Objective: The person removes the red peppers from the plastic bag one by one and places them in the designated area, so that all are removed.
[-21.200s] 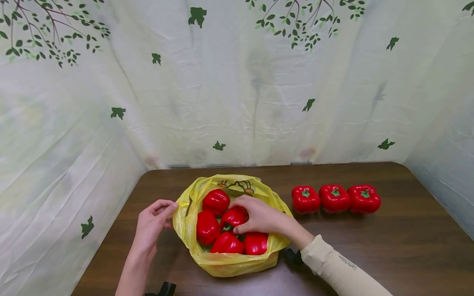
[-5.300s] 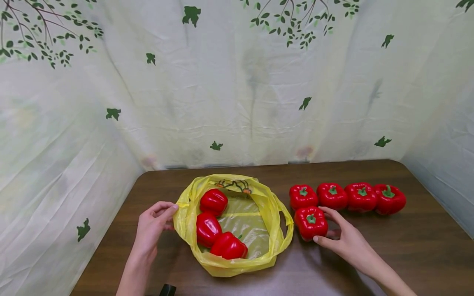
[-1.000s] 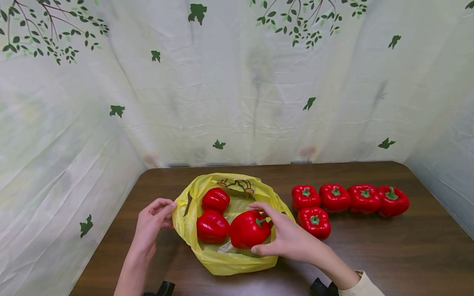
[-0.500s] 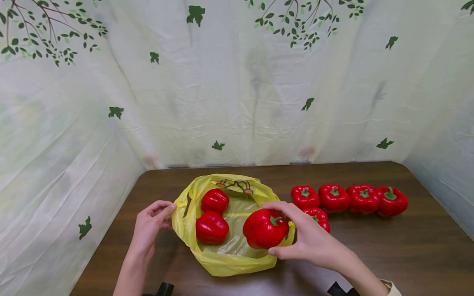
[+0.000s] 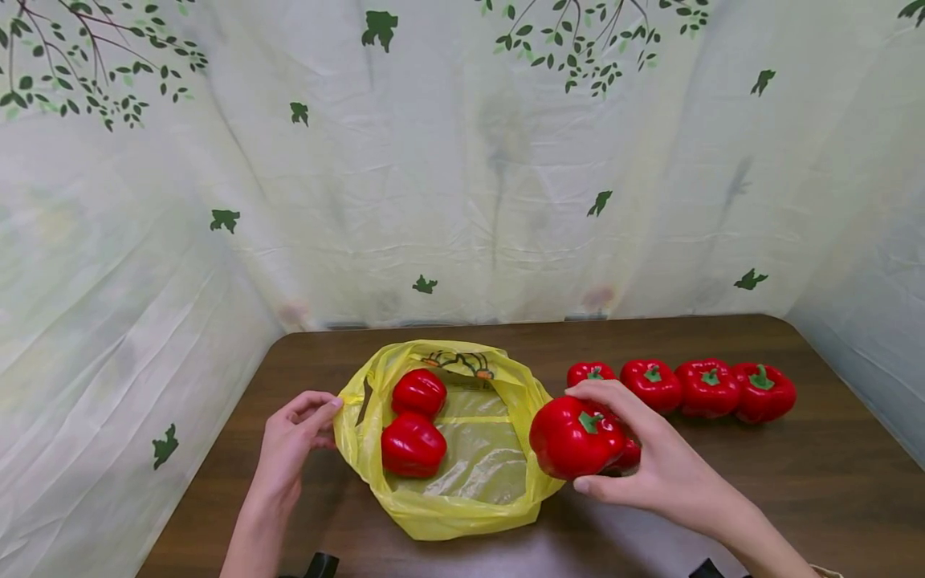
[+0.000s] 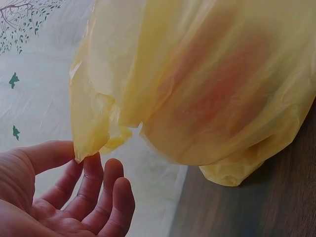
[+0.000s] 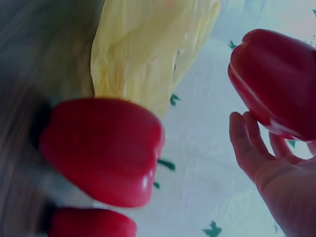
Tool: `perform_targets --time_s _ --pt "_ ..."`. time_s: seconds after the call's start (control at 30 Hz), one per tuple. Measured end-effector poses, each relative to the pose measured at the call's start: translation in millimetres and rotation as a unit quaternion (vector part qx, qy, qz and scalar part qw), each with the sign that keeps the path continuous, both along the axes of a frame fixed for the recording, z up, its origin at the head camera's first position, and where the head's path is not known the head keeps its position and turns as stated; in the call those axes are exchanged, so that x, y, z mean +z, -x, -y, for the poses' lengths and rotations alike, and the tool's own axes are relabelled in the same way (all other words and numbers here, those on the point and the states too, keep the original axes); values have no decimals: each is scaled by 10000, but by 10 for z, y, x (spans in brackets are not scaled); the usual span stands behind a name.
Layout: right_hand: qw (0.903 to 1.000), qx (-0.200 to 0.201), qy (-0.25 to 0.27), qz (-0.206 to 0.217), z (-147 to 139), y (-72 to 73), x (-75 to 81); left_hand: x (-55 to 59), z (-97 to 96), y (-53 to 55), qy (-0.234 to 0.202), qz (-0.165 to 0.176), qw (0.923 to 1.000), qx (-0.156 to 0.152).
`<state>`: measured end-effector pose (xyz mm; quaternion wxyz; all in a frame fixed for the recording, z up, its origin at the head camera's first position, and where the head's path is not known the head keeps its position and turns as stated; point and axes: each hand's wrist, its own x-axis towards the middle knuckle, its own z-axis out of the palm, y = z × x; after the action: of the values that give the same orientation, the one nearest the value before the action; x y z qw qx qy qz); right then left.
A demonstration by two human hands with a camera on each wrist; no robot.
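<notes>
fingers [image 6: 91,185] of the left hand [image 5: 296,433], on my feed, pinch the edge of a yellow bag [image 5: 448,518]; those of the right hand [image 5: 650,466] curl round a red pepper [image 5: 567,441], held up near the bag's right side. i count two peppers [image 5: 412,445] inside the bag and five more [image 5: 708,389] on the desk [image 5: 809,457], one partly hidden.

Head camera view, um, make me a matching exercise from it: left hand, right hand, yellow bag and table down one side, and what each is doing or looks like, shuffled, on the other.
Column one
1. Left hand
2. Right hand
3. Yellow bag
4. Table

Column two
A. Has two peppers inside
B. Dark brown
C. Gripping one red pepper
D. Pinching the bag's edge

Right pairs: 1-D, 2-C, 3-A, 4-B.
</notes>
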<state>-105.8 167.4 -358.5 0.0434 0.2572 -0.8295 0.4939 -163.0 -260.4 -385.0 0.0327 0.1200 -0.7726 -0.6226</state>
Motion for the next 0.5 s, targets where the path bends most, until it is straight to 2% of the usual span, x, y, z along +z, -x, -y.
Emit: perform_targets --time_s 0.07,0.33,0.5 --pt "10000 -41 -30 -82 -66 -25 20 0 -4 -2 10 -7 10000 3" --pt "9943 -976 -431 -59 -313 -146 84 -9 -6 0 -6 -15 10000 -13" --pt "9950 -988 -82 -92 -438 -199 45 -13 2 0 5 -19 10000 -10"
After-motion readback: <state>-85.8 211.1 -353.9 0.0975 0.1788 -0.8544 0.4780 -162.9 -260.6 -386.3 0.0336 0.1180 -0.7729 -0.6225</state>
